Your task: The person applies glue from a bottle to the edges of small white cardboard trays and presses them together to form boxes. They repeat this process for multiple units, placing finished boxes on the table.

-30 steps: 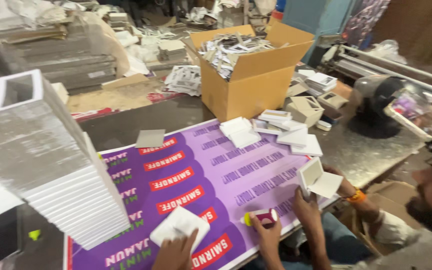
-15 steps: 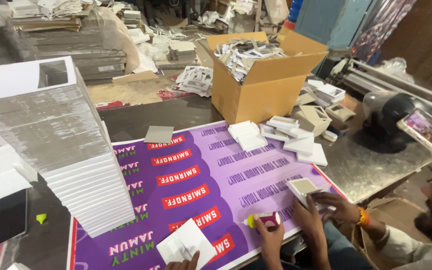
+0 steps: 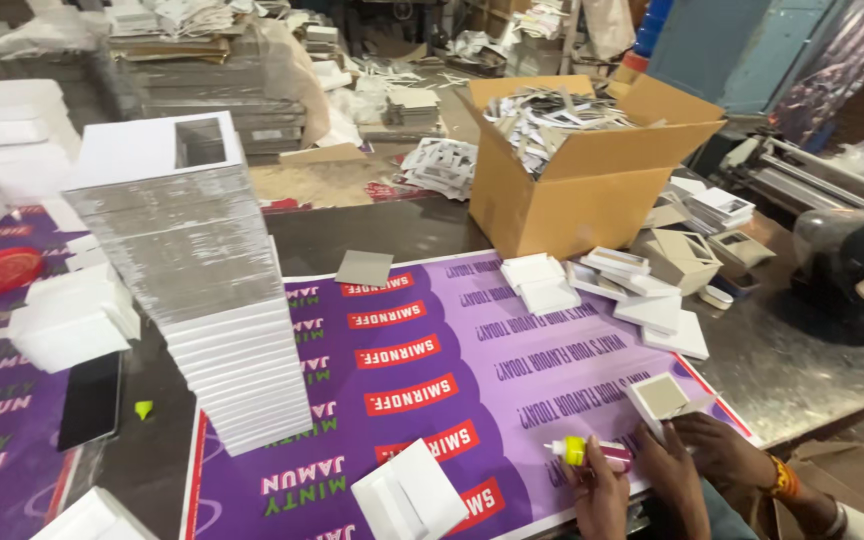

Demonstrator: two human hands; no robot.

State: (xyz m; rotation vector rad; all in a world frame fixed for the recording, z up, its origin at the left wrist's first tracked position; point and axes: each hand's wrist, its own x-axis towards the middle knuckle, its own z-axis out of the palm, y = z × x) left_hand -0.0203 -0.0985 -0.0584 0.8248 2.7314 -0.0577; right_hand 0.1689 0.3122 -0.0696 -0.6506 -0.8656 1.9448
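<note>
In the head view neither the left hand nor the right hand of the person wearing the camera shows, so whether their fingers are released, clenched or grasping anything cannot be told. The thing nearest the bottom edge, where those hands would come in, is a folded white card piece point(image 3: 412, 495). It lies flat on the purple poster point(image 3: 552, 350) that covers the near part of the desk point(image 3: 802, 370), well apart from everything else. It looks like thin board creased into a shallow sleeve, so it is probably very light, fairly stiff across its faces and weak along the folds. A pinch at one edge or corner should lift it, while a squeeze across the middle would likely crush or crease it, and its smooth face may slide on the glossy poster. To its left rises a tall, leaning stack of white boards point(image 3: 222, 300), which looks easy to topple if knocked. A dark phone point(image 3: 90, 400) lies flat further left. At the lower right a co-worker's hand point(image 3: 602, 495) grips a small glue bottle point(image 3: 592, 453) with a yellow cap. The co-worker's other hand point(image 3: 722, 450) touches a small open box frame point(image 3: 660, 398). Behind them more loose white pieces point(image 3: 642, 300) lie scattered in front of a cardboard box point(image 3: 592, 200) full of paper scraps.
</note>
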